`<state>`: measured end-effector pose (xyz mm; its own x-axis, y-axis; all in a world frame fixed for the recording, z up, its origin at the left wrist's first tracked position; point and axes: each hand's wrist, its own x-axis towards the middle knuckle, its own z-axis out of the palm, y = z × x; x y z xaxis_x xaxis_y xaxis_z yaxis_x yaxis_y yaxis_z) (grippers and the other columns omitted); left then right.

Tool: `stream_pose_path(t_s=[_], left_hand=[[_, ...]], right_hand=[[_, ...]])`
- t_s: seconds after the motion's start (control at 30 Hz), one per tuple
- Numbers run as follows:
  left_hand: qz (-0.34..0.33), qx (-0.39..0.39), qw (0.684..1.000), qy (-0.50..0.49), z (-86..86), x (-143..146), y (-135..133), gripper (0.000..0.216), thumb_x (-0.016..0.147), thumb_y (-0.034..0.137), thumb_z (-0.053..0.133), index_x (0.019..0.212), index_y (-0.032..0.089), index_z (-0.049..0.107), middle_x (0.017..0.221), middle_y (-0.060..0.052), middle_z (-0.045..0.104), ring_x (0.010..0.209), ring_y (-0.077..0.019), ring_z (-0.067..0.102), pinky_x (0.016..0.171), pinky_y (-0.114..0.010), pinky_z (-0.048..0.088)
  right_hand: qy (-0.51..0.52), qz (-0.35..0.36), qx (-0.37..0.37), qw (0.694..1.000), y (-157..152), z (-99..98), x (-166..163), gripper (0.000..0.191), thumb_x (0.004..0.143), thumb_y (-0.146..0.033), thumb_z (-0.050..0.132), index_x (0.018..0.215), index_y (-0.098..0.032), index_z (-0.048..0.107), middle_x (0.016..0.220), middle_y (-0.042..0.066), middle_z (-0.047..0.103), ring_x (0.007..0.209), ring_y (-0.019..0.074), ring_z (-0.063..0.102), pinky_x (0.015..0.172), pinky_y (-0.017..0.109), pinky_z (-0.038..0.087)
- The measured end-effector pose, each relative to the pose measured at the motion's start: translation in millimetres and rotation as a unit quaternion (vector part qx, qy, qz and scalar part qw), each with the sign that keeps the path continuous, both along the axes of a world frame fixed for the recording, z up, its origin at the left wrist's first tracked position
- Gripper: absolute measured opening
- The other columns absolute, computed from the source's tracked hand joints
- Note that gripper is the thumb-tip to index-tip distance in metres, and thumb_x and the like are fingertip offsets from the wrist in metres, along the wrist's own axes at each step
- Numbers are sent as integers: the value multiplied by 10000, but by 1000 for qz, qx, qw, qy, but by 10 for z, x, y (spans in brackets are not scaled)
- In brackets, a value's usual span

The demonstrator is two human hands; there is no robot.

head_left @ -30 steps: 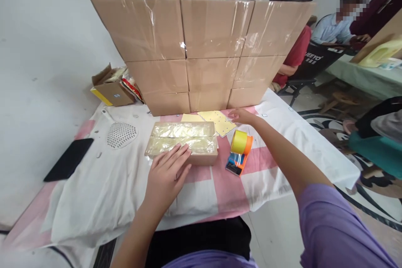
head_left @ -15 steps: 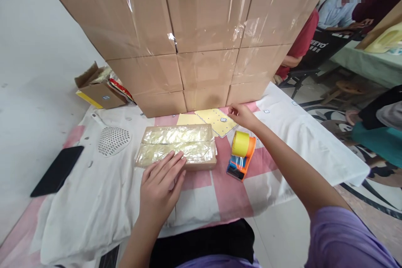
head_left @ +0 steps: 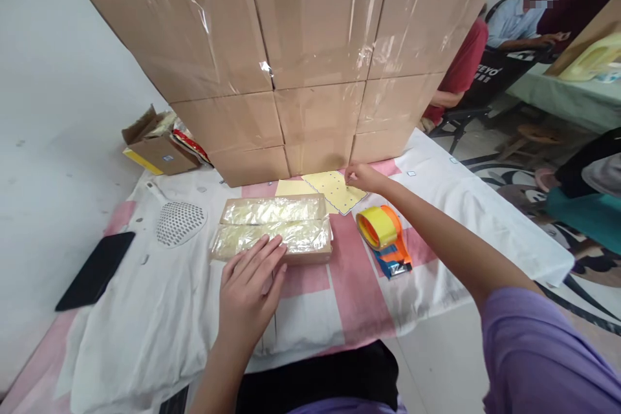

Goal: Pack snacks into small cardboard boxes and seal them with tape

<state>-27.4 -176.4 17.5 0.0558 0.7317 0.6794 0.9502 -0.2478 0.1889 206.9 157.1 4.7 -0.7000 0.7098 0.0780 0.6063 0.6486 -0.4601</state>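
A small cardboard box (head_left: 274, 229) wrapped in clear film lies on the white and pink cloth (head_left: 160, 310). My left hand (head_left: 250, 288) rests flat on the box's near edge, fingers stretched out. My right hand (head_left: 361, 176) reaches to the far side and pinches at the yellow sticker sheet (head_left: 338, 191) lying before the cardboard wall (head_left: 301, 71). An orange and blue tape dispenser (head_left: 385, 239) with a yellow roll lies tilted on the cloth under my right forearm.
A black phone (head_left: 94, 270) and a white perforated scoop (head_left: 179, 223) lie at the left. An open carton (head_left: 155, 145) with packets stands at the back left. Other people sit at the right behind the cardboard wall, near a table (head_left: 567, 103).
The tape dispenser has tipped and turned to the right, its roll now facing me. My right hand moved slightly left onto the yellow sheet. The left hand stays on the box.
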Motion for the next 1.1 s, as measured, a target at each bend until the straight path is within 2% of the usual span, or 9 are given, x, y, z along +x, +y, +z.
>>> stream_pose_path(t_s=[0.1, 0.17, 0.3, 0.47, 0.53, 0.63, 0.7, 0.87, 1.1], left_hand=[[-6, -6, 1000, 2, 3, -49, 3, 329, 958, 147, 615, 1274, 236, 643, 1301, -73, 719, 1251, -256, 652, 1022, -395, 390], [-8, -9, 1000, 5, 5, -97, -5, 332, 954, 148, 620, 1274, 237, 644, 1296, -70, 722, 1251, -259, 653, 1017, -395, 397], [-1, -10, 1000, 8, 1, -205, -42, 313, 954, 161, 622, 1255, 238, 654, 1281, -69, 730, 1243, -263, 659, 1021, -399, 403], [10, -11, 1000, -7, -10, -286, -88, 301, 955, 171, 620, 1244, 241, 664, 1287, -75, 726, 1251, -270, 654, 1028, -406, 405], [13, -13, 1000, -10, -10, -292, -97, 300, 956, 175, 617, 1245, 244, 664, 1292, -77, 724, 1261, -272, 648, 1037, -411, 401], [15, -17, 1000, -12, -3, -292, -102, 293, 960, 187, 614, 1242, 245, 665, 1291, -77, 724, 1267, -271, 643, 1046, -413, 400], [11, -18, 1000, -11, 3, -296, -101, 290, 960, 192, 615, 1241, 242, 664, 1286, -78, 726, 1265, -270, 645, 1043, -411, 404], [9, -16, 1000, -7, -12, -298, -86, 302, 957, 205, 623, 1254, 243, 661, 1299, -81, 720, 1266, -275, 643, 1049, -417, 398], [21, -6, 999, -43, -41, -251, -83, 275, 950, 228, 638, 1221, 253, 674, 1282, -76, 728, 1256, -287, 647, 1051, -431, 393]], right_hand=[[76, -25, 16, 997, -93, 53, 129, 58, 763, -199, 662, 771, -155, 700, 1208, 123, 636, 810, 160, 575, 754, 296, 453], [138, -46, -11, 989, -191, 95, 186, 86, 767, -247, 673, 764, -162, 683, 1086, 107, 680, 731, 143, 560, 696, 290, 441], [212, -99, -137, 963, -526, 299, 199, 178, 805, -342, 677, 796, -170, 633, 646, 22, 676, 547, 116, 497, 556, 252, 349], [380, -132, -224, 888, -1300, 537, 42, 282, 781, -429, 749, 839, -158, 694, 807, 39, 720, 549, 77, 462, 526, 241, 322], [437, -167, -281, 838, -1633, 427, -99, 295, 766, -447, 762, 839, -169, 695, 709, -7, 645, 496, 61, 386, 486, 240, 276], [489, -209, -390, 752, -1981, 66, -372, 344, 696, -477, 800, 804, -178, 669, 560, -65, 500, 446, 54, 301, 452, 240, 214], [506, -231, -435, 708, -2089, -162, -541, 375, 637, -457, 833, 825, -176, 670, 592, -60, 533, 454, 55, 326, 452, 237, 217], [546, -252, -444, 664, -2133, -336, -730, 413, 571, -368, 868, 856, -208, 617, 675, -52, 615, 532, 80, 456, 487, 223, 267], [546, -260, -496, 623, -2149, -327, -723, 303, 571, -316, 841, 687, -188, 592, 589, -65, 551, 459, 49, 354, 473, 233, 228]])
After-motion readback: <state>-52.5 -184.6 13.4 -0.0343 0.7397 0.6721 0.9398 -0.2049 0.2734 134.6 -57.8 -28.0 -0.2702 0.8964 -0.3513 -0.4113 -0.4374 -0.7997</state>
